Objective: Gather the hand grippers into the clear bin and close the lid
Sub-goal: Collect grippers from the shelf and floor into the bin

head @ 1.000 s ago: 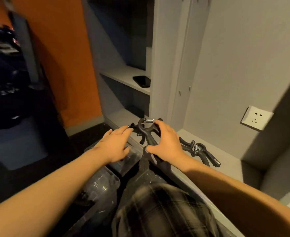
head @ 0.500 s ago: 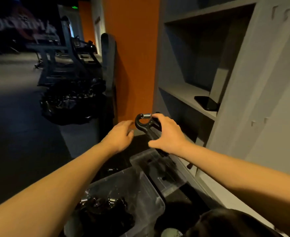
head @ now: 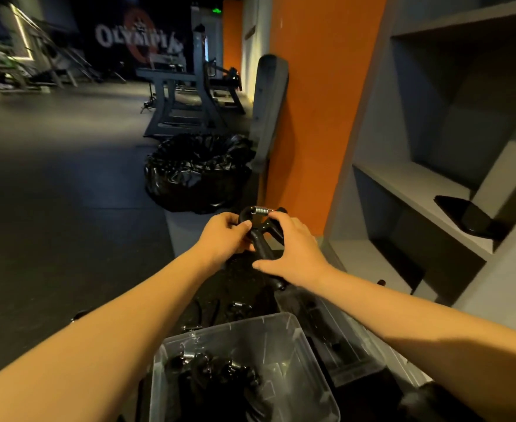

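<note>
Both hands on it now! A second ago the right hand [head: 290, 251] was lifting this hand gripper [head: 261, 248] off the grey ledge, with the left hand [head: 224, 236] flat and loose beside it. Half a second ago the left was hanging open, clear of the tool. Now the left has come in and curled its fingers round the looped head, just under the spring. The right keeps its grasp on the handles, fingers over the top, thumb tucked below. So the gripper is off the ledge and up in the air between the two hands, out past the far edge of the clear bin [head: 281, 342], not over it yet.

The bin sits near, lid off, with a dark heap of grippers [head: 214, 371] already in the bottom. The lid [head: 354, 360] lies just to its right, flat beside the shelf unit [head: 409, 190]. On the floor beyond the bin there look to be a few loose grippers [head: 235, 309]; it's dim there and hard to count.

What does it mean? This one's collected and on its way, I'd say. Why two hands? Maybe squeezing the handles together so it packs in, but I can't tell. It wants bringing back nearer and lowering in. Then there are the floor strays, and the lid comes last.
</note>
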